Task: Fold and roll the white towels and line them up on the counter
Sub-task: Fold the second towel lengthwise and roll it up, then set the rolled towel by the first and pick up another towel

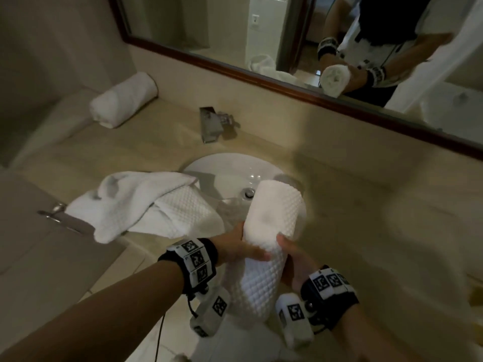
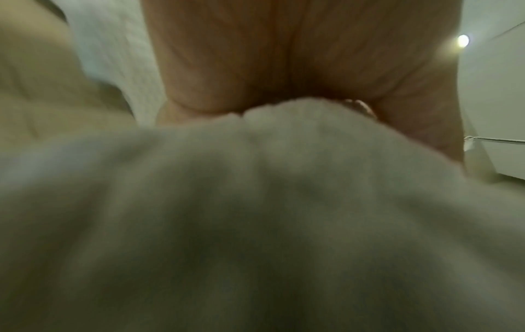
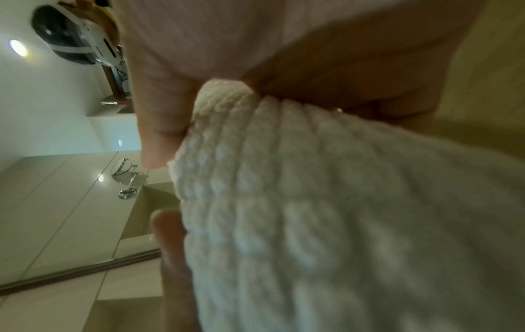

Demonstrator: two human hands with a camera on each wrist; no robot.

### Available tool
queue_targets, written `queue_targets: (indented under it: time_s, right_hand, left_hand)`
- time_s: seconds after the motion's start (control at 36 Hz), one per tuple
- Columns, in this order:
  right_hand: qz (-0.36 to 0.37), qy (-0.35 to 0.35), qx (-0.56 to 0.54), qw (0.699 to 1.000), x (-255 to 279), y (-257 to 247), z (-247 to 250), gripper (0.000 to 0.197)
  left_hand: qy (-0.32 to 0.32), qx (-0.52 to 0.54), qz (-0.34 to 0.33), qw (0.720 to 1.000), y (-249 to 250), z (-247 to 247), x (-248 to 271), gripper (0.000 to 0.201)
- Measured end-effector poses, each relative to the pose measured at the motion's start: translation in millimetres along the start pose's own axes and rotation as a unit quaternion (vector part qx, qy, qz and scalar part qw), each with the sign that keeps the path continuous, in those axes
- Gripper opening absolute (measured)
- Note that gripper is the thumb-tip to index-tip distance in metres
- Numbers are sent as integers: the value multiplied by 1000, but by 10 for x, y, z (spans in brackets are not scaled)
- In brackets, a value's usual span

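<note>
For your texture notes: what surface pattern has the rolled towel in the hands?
White waffle-weave bumps on the rolled towel; clearest in the head view.

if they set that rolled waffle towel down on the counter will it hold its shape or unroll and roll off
The rolled waffle towel looks soft, so it probably sags without both hands: left hand, right hand. A finished roll already keeps its shape lying on the counter, so this one likely will. Near the sink it might roll in.

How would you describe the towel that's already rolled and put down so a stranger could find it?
Start at the counter under the mirror and go to its far left corner. The finished roll lies there beside the wall, left of the faucet: rolled, and no hand touching it.
</note>
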State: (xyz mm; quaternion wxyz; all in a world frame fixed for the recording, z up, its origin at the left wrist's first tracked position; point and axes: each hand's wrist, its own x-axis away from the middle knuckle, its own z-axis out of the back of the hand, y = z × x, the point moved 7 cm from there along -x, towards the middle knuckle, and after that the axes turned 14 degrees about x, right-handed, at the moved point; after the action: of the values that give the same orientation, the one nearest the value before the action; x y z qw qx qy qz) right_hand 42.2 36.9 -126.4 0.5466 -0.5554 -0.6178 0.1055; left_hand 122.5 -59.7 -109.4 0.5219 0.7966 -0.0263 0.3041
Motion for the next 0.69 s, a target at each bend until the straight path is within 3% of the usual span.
queue_targets:
  time_s: [0.08, 0.17, 0.22, 0.33, 0.5, 0.61, 0.69]
  right_hand:
    - [46, -15, -22, 999, -113, -73, -512, 85]
    - [62, -30, 0, 998, -262, -169, -998, 60]
    - [75, -37, 19, 996, -397, -228, -1258, 48]
    - [106, -86, 13, 991, -611, -358, -1712, 70]
    - [96, -92, 53, 990, -1068, -640, -1984, 80]
    - [96, -68, 61, 991, -1488, -886, -2159, 78]
    - [36, 21, 111, 993, -1838, -978, -2212, 78]
  left_hand:
    - [-25, -21, -21, 999, 139, 386, 218, 90]
    - [-3, -37, -33, 999, 280, 814, 387, 96]
    - [-9, -48, -35, 998, 358, 1038, 451, 90]
    - [12, -68, -31, 997, 475, 1510, 497, 116]
    - [-21, -46, -79, 996, 927, 1889, 489, 81]
    - [12, -14, -81, 997, 1126, 2319, 348, 82]
    - [62, -21, -77, 995, 1295, 2669, 260, 109]
